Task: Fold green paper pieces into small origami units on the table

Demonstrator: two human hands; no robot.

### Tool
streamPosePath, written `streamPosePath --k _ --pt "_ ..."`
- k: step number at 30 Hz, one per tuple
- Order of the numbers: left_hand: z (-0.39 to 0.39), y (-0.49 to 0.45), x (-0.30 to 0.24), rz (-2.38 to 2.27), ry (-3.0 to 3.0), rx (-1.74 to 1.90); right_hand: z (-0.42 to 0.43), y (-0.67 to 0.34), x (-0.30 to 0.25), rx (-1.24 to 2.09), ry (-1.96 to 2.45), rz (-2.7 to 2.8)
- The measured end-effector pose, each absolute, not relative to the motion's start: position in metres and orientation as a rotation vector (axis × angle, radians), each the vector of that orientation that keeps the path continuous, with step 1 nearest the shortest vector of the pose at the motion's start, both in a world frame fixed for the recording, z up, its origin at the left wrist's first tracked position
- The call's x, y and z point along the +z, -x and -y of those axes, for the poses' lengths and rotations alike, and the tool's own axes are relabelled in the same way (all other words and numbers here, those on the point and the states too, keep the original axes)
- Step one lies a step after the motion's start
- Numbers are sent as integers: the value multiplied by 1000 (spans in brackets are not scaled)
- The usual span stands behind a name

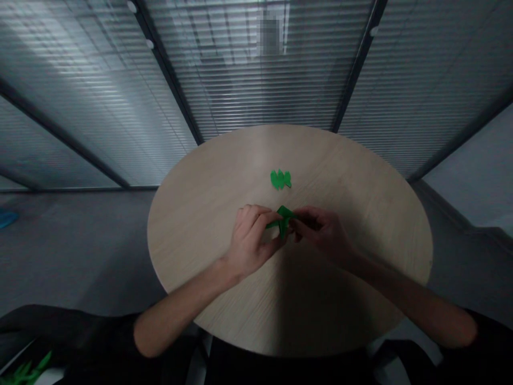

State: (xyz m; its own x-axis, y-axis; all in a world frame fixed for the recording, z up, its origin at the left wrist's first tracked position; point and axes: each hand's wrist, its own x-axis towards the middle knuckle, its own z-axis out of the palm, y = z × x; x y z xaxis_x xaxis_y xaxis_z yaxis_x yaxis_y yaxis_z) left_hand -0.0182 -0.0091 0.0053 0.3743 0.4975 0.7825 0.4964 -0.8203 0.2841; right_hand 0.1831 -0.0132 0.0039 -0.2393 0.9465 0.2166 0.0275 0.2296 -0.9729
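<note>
One green piece [286, 212], left fingers [267, 217] pinching its left side, right fingers [305, 229] its right

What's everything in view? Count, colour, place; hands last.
table: one, light wood-toned, centre
held piece: at least one, green, over mid-table
leaf shapes: looks like three, green, on table beyond held piece
blinds: several, grey, behind table
frame bars: several, dark, between blinds
floor: one, grey, around table
blue item: one, blue, left edge
leafy thing: at least one, green, bottom-left corner
panel: one, pale, right edge
sleeves: two, dark, lower corners
left hand: one, bare, on held piece
right hand: one, bare, on held piece
</note>
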Motion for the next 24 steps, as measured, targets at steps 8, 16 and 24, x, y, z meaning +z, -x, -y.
streamPosePath --k 8,16,24 --pt "5 18 10 -977 -2349 1559 16 -190 10 1041 967 1697" --pt "4 15 10 -857 -2124 1484 12 -196 9 924 956 1622" --pt "4 17 9 -809 -2216 1459 12 -192 11 1248 871 1637"
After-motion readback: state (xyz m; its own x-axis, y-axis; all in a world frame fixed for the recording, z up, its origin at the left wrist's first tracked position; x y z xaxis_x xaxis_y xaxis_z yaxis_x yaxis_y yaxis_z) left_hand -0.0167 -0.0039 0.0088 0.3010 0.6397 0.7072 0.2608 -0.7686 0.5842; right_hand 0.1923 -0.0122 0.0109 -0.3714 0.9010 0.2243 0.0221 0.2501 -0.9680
